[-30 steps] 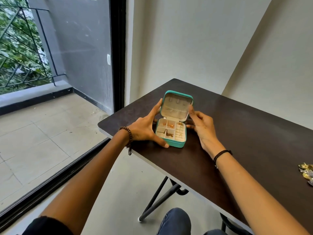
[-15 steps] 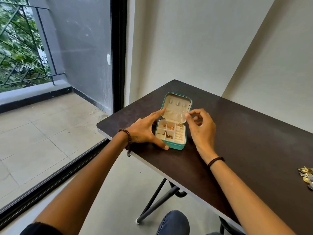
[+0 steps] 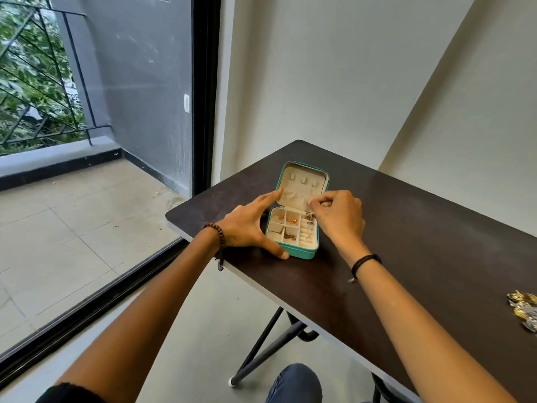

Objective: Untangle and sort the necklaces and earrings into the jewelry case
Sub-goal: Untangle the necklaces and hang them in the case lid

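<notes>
Teal on the outside and cream within, the jewelry case (image 3: 297, 252) sits open on the dark table (image 3: 421, 242), near its left end and close to the near edge. Opened out, its long axis runs away from the person toward the wall, and the lid (image 3: 302, 178) is hinged at the far side and leans back with its lining facing up.

Small gold pieces (image 3: 293, 221) lie in the far compartments and a fine chain (image 3: 289, 236) in a near one, but they are too small to name.

The left hand (image 3: 247, 225) is spread wide beside the case, with its forefinger on the lid's left edge and its thumb at the base's near left corner. The right hand (image 3: 340, 219) is curled, with thumb and forefinger pinched at the lid's pocket. I cannot tell whether they grip the lining, a tiny piece, or nothing. It hides the case's far right corner.

At the right border, a heap of gold and silver jewelry (image 3: 523, 309) is cut off by the frame.
</notes>
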{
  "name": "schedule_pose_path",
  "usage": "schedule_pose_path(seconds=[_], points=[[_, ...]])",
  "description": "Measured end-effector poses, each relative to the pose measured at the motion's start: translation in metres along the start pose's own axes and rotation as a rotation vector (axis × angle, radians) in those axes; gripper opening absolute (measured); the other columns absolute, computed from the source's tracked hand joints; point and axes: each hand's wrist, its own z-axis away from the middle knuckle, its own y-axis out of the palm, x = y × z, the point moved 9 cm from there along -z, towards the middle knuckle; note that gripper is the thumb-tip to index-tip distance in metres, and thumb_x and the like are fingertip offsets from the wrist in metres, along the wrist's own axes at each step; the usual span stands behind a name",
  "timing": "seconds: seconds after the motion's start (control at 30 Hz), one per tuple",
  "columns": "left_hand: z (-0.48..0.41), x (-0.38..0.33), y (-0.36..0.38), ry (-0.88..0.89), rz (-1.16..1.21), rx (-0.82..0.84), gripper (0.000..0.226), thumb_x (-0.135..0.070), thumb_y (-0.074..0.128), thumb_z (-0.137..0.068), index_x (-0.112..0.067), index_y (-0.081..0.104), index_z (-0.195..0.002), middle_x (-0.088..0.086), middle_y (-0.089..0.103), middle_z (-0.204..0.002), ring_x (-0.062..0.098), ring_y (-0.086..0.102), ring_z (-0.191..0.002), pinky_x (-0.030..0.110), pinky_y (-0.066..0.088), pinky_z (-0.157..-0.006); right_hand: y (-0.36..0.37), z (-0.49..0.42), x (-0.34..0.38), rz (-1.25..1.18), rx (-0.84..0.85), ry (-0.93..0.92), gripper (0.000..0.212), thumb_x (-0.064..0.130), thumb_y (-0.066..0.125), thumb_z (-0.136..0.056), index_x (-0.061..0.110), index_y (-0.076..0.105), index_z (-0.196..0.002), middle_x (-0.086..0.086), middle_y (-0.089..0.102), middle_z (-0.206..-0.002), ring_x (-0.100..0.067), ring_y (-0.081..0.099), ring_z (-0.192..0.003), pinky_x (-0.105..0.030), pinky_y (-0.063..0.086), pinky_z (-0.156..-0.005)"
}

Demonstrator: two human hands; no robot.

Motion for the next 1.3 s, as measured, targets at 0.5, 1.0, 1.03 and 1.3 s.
schedule_pose_path(seconds=[0.5,1.0,1.03,1.3], points=[[0.000,0.001,0.001,0.004,-0.001,0.001,0.128,-0.046,0.089,-0.064,-0.041,0.000,-0.156,-0.016,0.019,-0.160,0.019,0.032,-0.144,0.046,0.032,-0.116,-0.007,-0.006,-0.004,-0.759,0.013,0.236,0.012,0.005,0.074,-0.089,0.006,0.069,-0.100,-0.006,0.077,-0.085,-0.015,0.075,-0.061,-0.016,0.043,-0.043],[0.004,-0.004,0.001,0.011,0.014,-0.004,0.126,-0.045,0.090,-0.063,-0.039,0.005,-0.156,-0.012,0.023,-0.158,0.018,0.032,-0.143,0.044,0.034,-0.116,-0.009,-0.005,0.023,-0.733,0.070,0.040,0.007,0.017,0.073,-0.093,0.017,0.067,-0.098,0.001,0.078,-0.092,-0.012,0.070,-0.065,-0.015,0.046,-0.049],[0.006,-0.005,0.001,0.023,0.030,-0.002,0.128,-0.047,0.090,-0.061,-0.038,0.005,-0.156,-0.011,0.021,-0.159,0.018,0.030,-0.144,0.046,0.033,-0.117,-0.012,-0.003,0.022,-0.730,0.080,0.030,0.007,0.017,0.073,-0.093,0.017,0.068,-0.099,0.001,0.079,-0.093,-0.010,0.068,-0.064,-0.015,0.046,-0.050],[0.020,-0.014,-0.016,0.035,0.116,-0.162,0.124,-0.054,0.087,-0.055,-0.042,0.014,-0.154,-0.007,0.016,-0.157,0.016,0.027,-0.139,0.048,0.033,-0.116,-0.054,0.012,0.027,-0.705,0.179,-0.053,0.018,0.022,0.072,-0.094,0.013,0.068,-0.109,0.006,0.080,-0.092,-0.003,0.068,-0.080,-0.020,0.046,-0.058]])
